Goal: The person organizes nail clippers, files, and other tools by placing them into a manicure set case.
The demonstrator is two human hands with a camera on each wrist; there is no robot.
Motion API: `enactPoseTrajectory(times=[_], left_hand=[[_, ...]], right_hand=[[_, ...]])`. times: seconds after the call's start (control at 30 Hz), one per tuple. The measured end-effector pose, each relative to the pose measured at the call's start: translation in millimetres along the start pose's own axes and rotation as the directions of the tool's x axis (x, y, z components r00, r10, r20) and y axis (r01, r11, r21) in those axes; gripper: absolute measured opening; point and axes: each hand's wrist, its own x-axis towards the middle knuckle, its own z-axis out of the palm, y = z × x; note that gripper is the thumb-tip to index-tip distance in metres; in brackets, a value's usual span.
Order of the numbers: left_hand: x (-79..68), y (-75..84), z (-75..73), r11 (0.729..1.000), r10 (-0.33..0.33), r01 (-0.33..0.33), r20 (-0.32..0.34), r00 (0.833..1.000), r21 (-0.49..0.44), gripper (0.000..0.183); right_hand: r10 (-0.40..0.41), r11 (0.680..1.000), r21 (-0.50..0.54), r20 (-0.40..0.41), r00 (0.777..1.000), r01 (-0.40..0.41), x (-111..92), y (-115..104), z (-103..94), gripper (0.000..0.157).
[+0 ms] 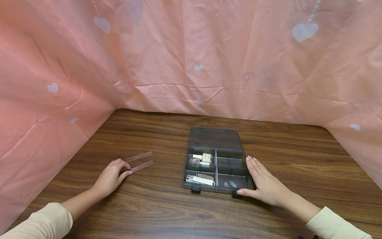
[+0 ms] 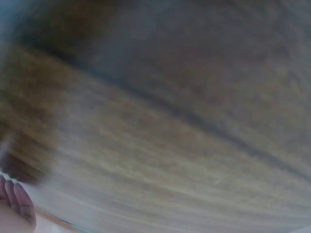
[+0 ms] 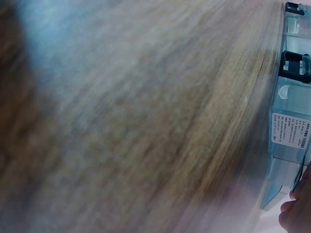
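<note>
Two strips [image 1: 142, 166], one open box [image 1: 216, 190]

Left hand [image 1: 111, 175] pinches near strip's end; far strip [image 1: 139, 156] lies just beyond, apart. Wide stretch of table [image 1: 167, 199] up to box. Inside: two bottles [image 1: 207, 158] far left, two clippers [image 1: 200, 180] near left, few clear bits [image 1: 232, 183] near right, count unclear. Two latches [image 1: 196, 189], front edge. Right hand [image 1: 265, 186], fingers straight, touches right edge; more table beyond.

the head view looks forward and down across the wood-grain tabletop [image 1: 167, 212] to a pink heart-print curtain [image 1: 215, 49]; both wrist views face the tabletop from close up, the right sharing the divided plastic case [image 1: 229, 163] with the head view.
</note>
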Motion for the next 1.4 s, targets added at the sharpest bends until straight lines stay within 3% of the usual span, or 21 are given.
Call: enactPoseTrajectory(times=[0.27,0.7,0.93,1.4], left_hand=[[2.2,0.4,-0.9,1.0,-0.015,0.015,0.016,1.0,0.003,0.009],[4.1,2.9,-0.1,0.99,0.138,-0.137,-0.054,0.989,0.019,0.008],[5.8,7.1,-1.2,0.989,0.148,-0.148,-0.039,0.988,0.008,0.006],[17.6,25.1,3.2,0.978,0.195,-0.2,-0.077,0.978,-0.062,0.006]], right_hand=[[0.0,1.0,-0.003,0.0,1.0,0.0,0,0,0.1,0.106],[0.001,1.0,0.011,0.003,1.0,-0.001,-1,1,0.7,0.105],[-0.002,1.0,0.008,0.001,1.0,0.002,0,1,0.3,0.105],[-0.008,1.0,0.013,-0.013,1.0,0.008,0,0,-1.7,0.105]])
